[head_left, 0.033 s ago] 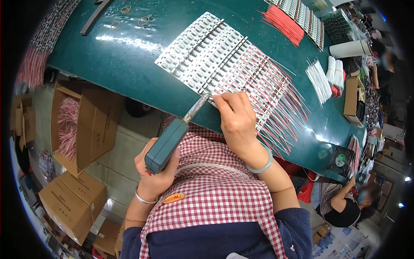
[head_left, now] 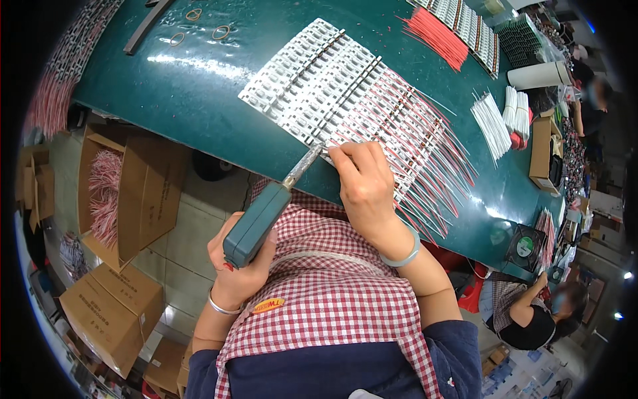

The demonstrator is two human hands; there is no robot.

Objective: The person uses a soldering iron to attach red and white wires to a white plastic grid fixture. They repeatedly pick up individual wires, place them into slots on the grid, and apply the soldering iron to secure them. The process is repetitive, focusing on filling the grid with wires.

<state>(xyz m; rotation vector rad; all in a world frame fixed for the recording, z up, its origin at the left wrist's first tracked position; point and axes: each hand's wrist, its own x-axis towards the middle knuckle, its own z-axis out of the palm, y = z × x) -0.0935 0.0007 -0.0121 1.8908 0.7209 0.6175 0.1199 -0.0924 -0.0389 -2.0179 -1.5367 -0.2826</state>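
Observation:
My left hand [head_left: 244, 256] is wrapped around the dark green body of a soldering gun [head_left: 256, 219]. Its metal barrel points up and to the right, with the tip at the near edge of a white panel of many small parts [head_left: 309, 80]. Close beside that tip, my right hand [head_left: 365, 179] has its thumb and forefinger pinched together at the panel's edge. What lies between those fingertips is too small to make out. Red and white wires [head_left: 432, 173] cover the right part of the panel and hang past its edge; the left part bears none.
The panel lies on a green table [head_left: 166, 110]. Beyond are rubber bands [head_left: 220, 32], red wires [head_left: 435, 36] and bundled white wires [head_left: 492, 126]. A small fan [head_left: 525, 246] stands at right, near a seated person [head_left: 531, 312]. Cardboard boxes [head_left: 113, 312] stand on the floor at left.

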